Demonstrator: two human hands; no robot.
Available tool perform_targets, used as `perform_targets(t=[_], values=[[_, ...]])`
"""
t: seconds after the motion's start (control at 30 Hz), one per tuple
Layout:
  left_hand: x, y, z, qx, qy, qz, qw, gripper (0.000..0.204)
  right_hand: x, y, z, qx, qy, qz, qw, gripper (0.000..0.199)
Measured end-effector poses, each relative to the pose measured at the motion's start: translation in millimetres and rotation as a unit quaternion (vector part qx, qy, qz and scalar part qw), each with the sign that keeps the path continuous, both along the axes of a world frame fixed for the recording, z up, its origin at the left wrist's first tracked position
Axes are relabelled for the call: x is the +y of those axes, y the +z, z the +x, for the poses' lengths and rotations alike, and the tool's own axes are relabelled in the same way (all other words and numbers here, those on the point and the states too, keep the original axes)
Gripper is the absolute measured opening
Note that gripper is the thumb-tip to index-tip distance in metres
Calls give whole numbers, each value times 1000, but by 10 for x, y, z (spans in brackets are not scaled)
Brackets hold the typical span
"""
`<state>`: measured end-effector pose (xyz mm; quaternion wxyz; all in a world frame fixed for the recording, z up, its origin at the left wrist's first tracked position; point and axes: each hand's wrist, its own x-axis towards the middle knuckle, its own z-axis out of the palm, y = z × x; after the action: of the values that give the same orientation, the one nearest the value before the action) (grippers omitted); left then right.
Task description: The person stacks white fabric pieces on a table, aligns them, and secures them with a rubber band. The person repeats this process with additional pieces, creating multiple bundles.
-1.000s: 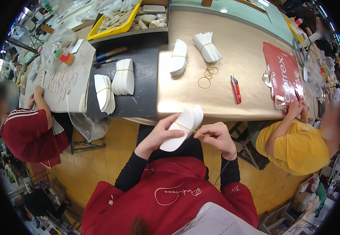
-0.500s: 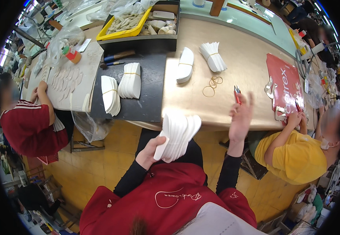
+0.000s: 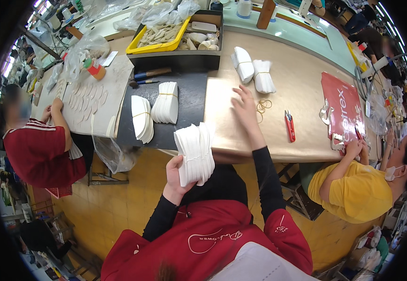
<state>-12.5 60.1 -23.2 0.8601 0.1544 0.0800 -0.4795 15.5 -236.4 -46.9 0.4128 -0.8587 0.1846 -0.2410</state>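
My left hand [image 3: 175,175] is closed round the lower left side of a thick stack of white, tongue-shaped pieces [image 3: 195,157], held up in front of the table edge. Above the golden table surface, my right hand [image 3: 245,108] is open, its fingers spread and empty. Just beyond its fingertips lie two banded white bundles, one rounded [image 3: 243,65] and one fanned at its ends [image 3: 263,77], side by side. Several loose rubber bands [image 3: 263,107] lie to the right of this hand. Farther right rests a pair of red-handled thread snips [image 3: 290,127].
Two more banded white bundles [image 3: 142,119] [image 3: 166,103] stand on the black mat [image 3: 189,126], near brushes [image 3: 152,73]. Behind is a black box [image 3: 175,61] with a yellow tray [image 3: 163,47]. Co-workers sit left [image 3: 39,154] and right [image 3: 353,182]; a red sheet [image 3: 344,103] lies right.
My right hand has moved left, from near the snips to beside the bundles. The rounded bundle now lies farther back, closer to the fanned one. The held stack is turned more upright.
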Motion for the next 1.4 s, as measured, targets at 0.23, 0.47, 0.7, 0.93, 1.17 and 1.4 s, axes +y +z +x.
perform_targets(t=[0.23,0.47,0.7,0.93,1.17,1.4], values=[[-17,-79,140,16,27,-32,999,78,87,43,-819,33,158,543,824,47],[-157,-5,99,10,-13,-71,997,74,-196,340,-1059,-124,-142,306,933,43],[-459,206,-24,-29,-5,73,997,62,751,486,-1230,43,189,512,837,73],[-668,347,-57,-177,-17,159,971,61,1092,618,-1145,-3,89,395,914,86],[-685,306,-91,-209,1,173,963,76,1181,883,-1146,23,8,46,999,83],[-539,174,55,-166,4,106,980,83,1111,970,-1191,0,119,63,991,53]])
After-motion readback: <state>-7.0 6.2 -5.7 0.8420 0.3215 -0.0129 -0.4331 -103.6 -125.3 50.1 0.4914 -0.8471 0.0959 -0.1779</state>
